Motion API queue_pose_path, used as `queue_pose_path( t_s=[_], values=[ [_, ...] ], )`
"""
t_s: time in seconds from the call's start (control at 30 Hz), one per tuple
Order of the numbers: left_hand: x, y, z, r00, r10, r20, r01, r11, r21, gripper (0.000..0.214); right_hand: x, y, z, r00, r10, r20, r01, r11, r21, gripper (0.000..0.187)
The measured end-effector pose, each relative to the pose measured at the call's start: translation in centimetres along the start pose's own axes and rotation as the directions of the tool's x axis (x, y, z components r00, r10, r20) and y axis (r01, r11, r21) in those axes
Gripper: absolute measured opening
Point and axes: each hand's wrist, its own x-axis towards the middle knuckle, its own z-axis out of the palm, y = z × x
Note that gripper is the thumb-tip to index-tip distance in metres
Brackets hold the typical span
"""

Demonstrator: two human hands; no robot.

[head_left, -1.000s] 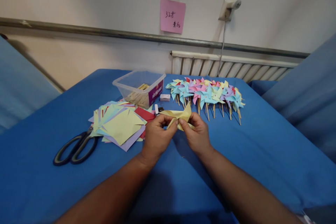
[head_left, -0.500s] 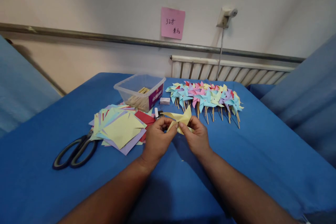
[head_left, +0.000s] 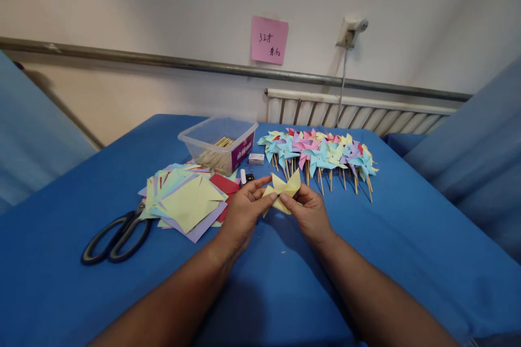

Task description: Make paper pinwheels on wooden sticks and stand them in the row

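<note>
A yellow paper pinwheel is held up between my two hands, above the blue cloth. My left hand grips its left side, thumb close to the centre, with the index finger stretched along the upper left. On the other side my right hand pinches it, thumb pressed near the middle and the fingers behind the paper. No stick shows on this pinwheel. To the left of my left hand lies a loose pile of coloured paper squares, yellow on top. Just beyond that hand sits a small black and white object, partly covered.
Large scissors lie left, blades under the paper. A clear plastic box of thin wooden sticks stands behind the pile, with a small white box beside it. Several finished pinwheels on sticks lie at the back right. Curtains hang both sides.
The yellow pinwheel has tilted so that its front faces me more, its blades spread wider. My left fingers have loosened and straightened a little along its edge.
</note>
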Motion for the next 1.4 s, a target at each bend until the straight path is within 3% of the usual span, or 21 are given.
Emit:
queue_pose_path(
  t_s=[0.17, 0.33, 0.5, 0.67, 0.83, 1.0, 1.23, 1.33, 1.4],
  values=[
    [0.0, 0.1, 0.0, 0.991, -0.05, 0.125, 0.059, 0.996, -0.073, 0.044, 0.0, 0.1, -0.2, 1.0, -0.023, 0.007, 0.023, 0.999, -0.035, 0.024],
    [0.0, -0.2, -0.2, 0.996, 0.08, 0.03, -0.082, 0.992, 0.093, 0.023, 0.0, 0.2, -0.6, 0.993, -0.12, -0.012, 0.116, 0.977, -0.178, 0.017],
    [0.0, -0.3, -0.4, 0.982, 0.188, 0.028, -0.189, 0.955, 0.226, 0.021, -0.2, -0.4, -0.8, 0.953, -0.301, 0.044, 0.291, 0.862, -0.414, 0.01],
    [0.0, -0.3, -0.4, 0.975, 0.222, 0.028, -0.22, 0.927, 0.303, 0.021, -0.1, -1.0, -0.7, 0.906, -0.408, 0.111, 0.409, 0.781, -0.471, 0.007],
    [0.1, -0.7, -0.5, 0.982, 0.184, 0.046, -0.19, 0.941, 0.281, 0.022, -0.2, -0.8, -0.6, 0.904, -0.411, 0.115, 0.407, 0.751, -0.52, 0.007],
    [0.1, -1.2, -0.1, 0.993, 0.111, -0.043, -0.103, 0.982, 0.157, 0.025, -0.3, -0.3, -0.5, 0.905, -0.411, 0.111, 0.4, 0.732, -0.551, 0.005],
    [0.5, -1.3, -0.2, 1.0, 0.018, -0.022, -0.019, 0.997, -0.072, 0.024, -0.7, -1.2, -0.2, 0.858, -0.471, 0.204, 0.497, 0.663, -0.559, 0.012],
    [0.8, -1.0, -0.6, 0.996, -0.061, 0.068, 0.074, 0.976, -0.203, 0.021, -1.2, -1.8, -0.2, 0.854, -0.446, 0.269, 0.52, 0.708, -0.478, 0.021],
    [0.7, -0.7, -0.7, 0.982, -0.119, 0.149, 0.156, 0.952, -0.264, 0.021, -1.4, -1.7, -0.3, 0.877, -0.418, 0.235, 0.479, 0.792, -0.377, 0.025]
  ],
)
